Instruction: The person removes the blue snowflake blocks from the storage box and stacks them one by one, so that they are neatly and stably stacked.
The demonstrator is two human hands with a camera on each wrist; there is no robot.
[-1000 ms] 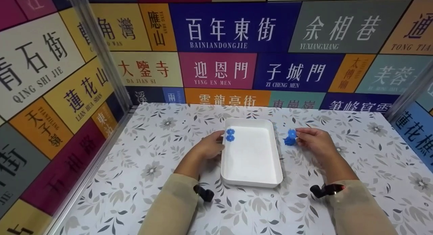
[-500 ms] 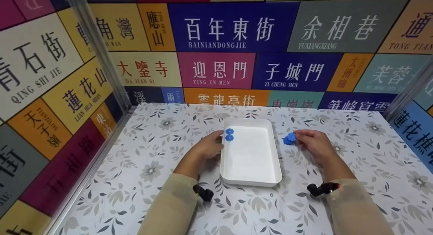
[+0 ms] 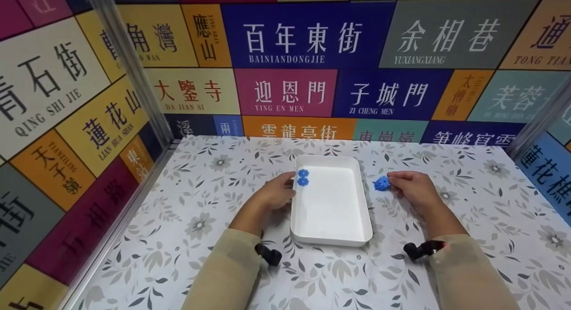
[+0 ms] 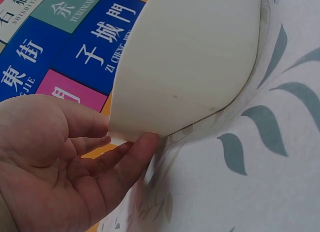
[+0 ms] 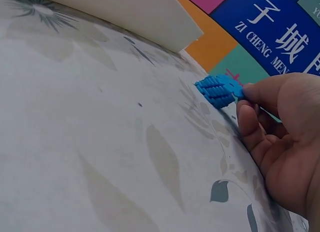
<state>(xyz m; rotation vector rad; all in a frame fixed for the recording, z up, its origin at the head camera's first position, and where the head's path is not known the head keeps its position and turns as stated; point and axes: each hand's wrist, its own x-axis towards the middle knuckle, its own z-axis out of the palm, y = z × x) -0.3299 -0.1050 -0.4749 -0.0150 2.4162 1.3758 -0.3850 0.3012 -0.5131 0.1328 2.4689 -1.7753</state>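
Observation:
A white rectangular tray (image 3: 331, 203) lies on the patterned cloth. At its left wall my left hand (image 3: 276, 195) holds on, with fingertips against the outside of the wall (image 4: 185, 57) in the left wrist view. Inside the tray, by the upper left, are two small blue flower-shaped pieces (image 3: 303, 181), one above the other. To the right of the tray sits a small stack of blue flower-shaped pieces (image 5: 215, 92). My right hand (image 3: 417, 190) pinches one flower-shaped piece (image 5: 235, 89) between thumb and index finger, right at the stack's top.
A light cloth with leaf and flower prints (image 3: 200, 265) covers the table. Behind and on both sides stand walls with coloured panels of Chinese lettering (image 3: 308, 35). Dark wrist cameras (image 3: 424, 250) sit at both sleeves.
My right hand has lowered the blue flower-shaped piece it pinches onto the stack, and it barely moves over the last half second. My left hand stays at the tray's wall.

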